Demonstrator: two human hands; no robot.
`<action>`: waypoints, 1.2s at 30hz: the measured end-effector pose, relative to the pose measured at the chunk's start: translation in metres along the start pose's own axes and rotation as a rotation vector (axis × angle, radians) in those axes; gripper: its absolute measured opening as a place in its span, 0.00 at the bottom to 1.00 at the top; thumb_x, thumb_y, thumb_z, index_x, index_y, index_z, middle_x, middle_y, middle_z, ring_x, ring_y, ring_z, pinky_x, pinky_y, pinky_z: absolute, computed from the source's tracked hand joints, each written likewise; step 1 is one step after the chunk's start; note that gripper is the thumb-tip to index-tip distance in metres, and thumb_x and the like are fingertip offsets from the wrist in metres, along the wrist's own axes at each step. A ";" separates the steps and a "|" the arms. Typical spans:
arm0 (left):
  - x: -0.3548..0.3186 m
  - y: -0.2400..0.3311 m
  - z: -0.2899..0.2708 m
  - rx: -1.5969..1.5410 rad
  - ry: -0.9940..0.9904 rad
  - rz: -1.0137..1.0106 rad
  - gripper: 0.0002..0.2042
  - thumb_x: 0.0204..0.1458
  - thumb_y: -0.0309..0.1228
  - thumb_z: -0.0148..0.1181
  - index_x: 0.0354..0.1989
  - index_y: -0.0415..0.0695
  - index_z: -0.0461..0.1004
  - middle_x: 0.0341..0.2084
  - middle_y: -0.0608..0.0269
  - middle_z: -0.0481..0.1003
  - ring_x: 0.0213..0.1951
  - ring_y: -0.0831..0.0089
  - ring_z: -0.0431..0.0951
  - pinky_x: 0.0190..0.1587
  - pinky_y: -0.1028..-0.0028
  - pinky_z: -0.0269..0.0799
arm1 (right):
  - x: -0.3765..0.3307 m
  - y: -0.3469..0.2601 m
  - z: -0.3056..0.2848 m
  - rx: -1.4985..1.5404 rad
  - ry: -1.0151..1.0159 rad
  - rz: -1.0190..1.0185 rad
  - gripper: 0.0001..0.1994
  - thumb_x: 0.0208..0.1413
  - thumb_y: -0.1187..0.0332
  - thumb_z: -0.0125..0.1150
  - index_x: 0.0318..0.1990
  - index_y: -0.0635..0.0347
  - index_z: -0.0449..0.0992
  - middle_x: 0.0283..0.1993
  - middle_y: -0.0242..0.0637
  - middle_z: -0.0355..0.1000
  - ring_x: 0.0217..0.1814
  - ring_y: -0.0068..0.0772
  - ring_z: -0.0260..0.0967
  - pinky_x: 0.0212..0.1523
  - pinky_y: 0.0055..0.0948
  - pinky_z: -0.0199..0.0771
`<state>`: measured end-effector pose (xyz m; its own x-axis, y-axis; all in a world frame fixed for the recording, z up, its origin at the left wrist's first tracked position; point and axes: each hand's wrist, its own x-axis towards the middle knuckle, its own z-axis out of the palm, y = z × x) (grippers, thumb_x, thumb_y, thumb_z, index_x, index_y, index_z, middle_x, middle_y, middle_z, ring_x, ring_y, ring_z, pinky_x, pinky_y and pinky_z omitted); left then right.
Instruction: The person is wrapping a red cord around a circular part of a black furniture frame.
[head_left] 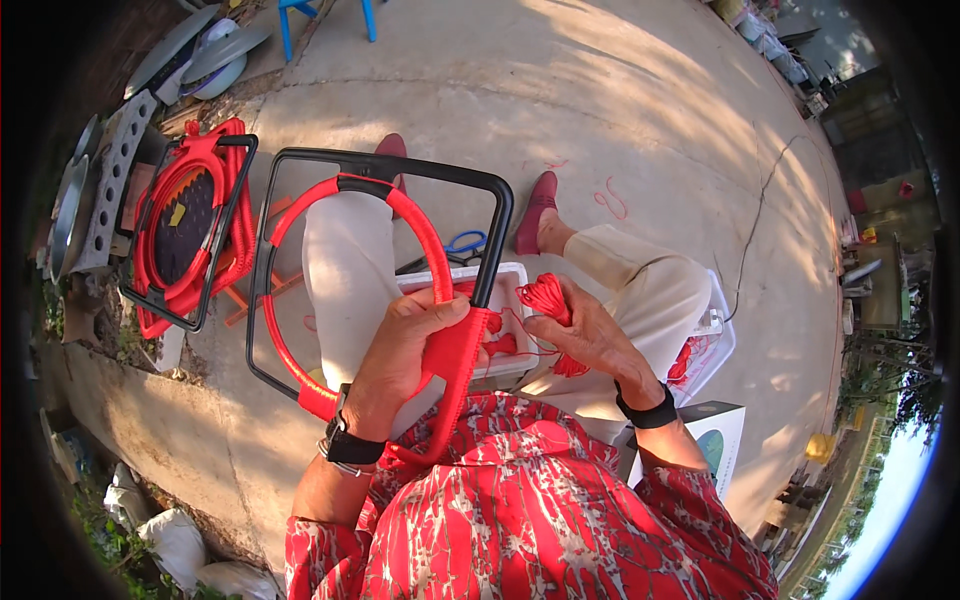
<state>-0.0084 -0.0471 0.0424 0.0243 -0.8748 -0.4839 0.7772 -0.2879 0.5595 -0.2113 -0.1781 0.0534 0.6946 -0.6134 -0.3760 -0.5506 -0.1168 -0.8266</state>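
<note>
My left hand (400, 350) is closed round the red-wrapped part of a black rectangular frame (400, 168). Inside that frame sits a ring wrapped in red (432, 245), and a wide red wrapped section lies beside my fingers. In my right hand (592, 335) is a bundle of red cord (545, 297), gripped between thumb and fingers. A thin red strand runs from near the bundle toward the wrapped section. Below and between the hands is a white foam box (505, 372) with more red cord in it.
Blue-handled scissors (466, 243) lie by the box. More red-wrapped black frames (190, 230) lean at the left. At the right are a white tub (715, 335) and a white box (722, 432). Red cord scraps (612, 198) lie on the concrete floor. A blue stool (327, 22) stands far off.
</note>
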 end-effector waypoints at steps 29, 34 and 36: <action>0.035 -0.038 -0.017 0.148 0.322 0.273 0.15 0.50 0.17 0.58 0.47 0.35 0.71 0.36 0.58 0.77 0.35 0.73 0.79 0.39 0.75 0.76 | 0.106 -0.061 0.033 -1.197 -0.071 -0.759 0.12 0.37 0.61 0.68 0.24 0.58 0.73 0.19 0.35 0.70 0.31 0.36 0.69 0.39 0.34 0.56; 0.036 -0.022 -0.015 0.183 0.205 0.192 0.16 0.50 0.15 0.55 0.49 0.35 0.70 0.39 0.57 0.76 0.38 0.71 0.79 0.42 0.73 0.77 | 0.107 -0.059 0.027 -0.974 -0.140 -0.721 0.20 0.35 0.59 0.70 0.34 0.57 0.69 0.21 0.34 0.69 0.31 0.36 0.69 0.42 0.32 0.55; 0.037 -0.021 -0.020 0.191 0.184 0.169 0.15 0.51 0.15 0.55 0.49 0.35 0.70 0.40 0.57 0.76 0.39 0.70 0.78 0.43 0.73 0.76 | 0.108 -0.059 0.024 -0.939 -0.159 -0.735 0.19 0.37 0.59 0.69 0.33 0.56 0.69 0.22 0.34 0.69 0.31 0.36 0.69 0.43 0.32 0.55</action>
<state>-0.0112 -0.0658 -0.0003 0.2698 -0.8363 -0.4772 0.6208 -0.2278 0.7502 -0.0926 -0.2187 0.0510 0.9968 -0.0662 -0.0449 -0.0757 -0.9620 -0.2624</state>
